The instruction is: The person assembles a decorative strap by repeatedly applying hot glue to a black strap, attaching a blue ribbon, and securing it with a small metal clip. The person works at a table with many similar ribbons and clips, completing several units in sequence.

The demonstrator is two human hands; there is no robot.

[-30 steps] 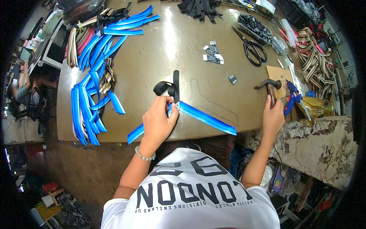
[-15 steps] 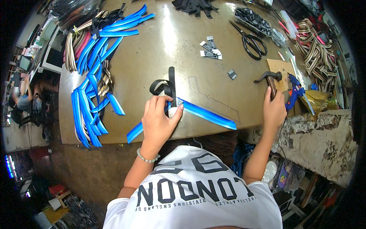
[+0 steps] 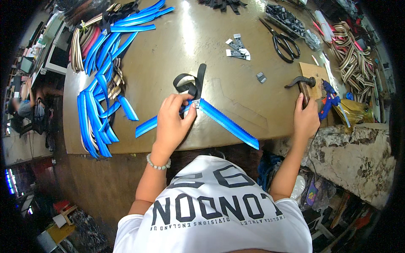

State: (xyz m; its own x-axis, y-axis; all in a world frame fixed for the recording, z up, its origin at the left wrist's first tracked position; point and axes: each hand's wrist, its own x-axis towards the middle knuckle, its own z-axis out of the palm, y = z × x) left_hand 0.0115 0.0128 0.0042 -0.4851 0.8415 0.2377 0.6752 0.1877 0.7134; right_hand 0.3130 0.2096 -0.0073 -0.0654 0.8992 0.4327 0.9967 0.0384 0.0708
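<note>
My left hand (image 3: 173, 120) pinches the spot where a blue webbing strap (image 3: 230, 125) and a looped black strap (image 3: 190, 86) meet, low on the table. One blue end slopes down to the right of the hand, and another sticks out to its left. A small pale label or tag shows at the joint, partly behind the fingertips. On the right, my right hand (image 3: 307, 120) is wrapped round the wooden handle of a claw hammer (image 3: 304, 87). The hammer's dark metal head lies over a piece of tan cardboard (image 3: 310, 69).
Blue straps (image 3: 90, 122) lie piled at the left. Beyond are small dark labels (image 3: 239, 49), a single label (image 3: 261, 77), black scissors (image 3: 282, 44) and a tray of small black parts (image 3: 283, 20). A blue glue gun (image 3: 329, 101) sits right of the hammer, near striped straps (image 3: 352, 52).
My left hand has turned the strap joint slightly, so the right blue end slopes more steeply and the black strap leans right. My right hand still grips the hammer. The view has shifted slightly.
</note>
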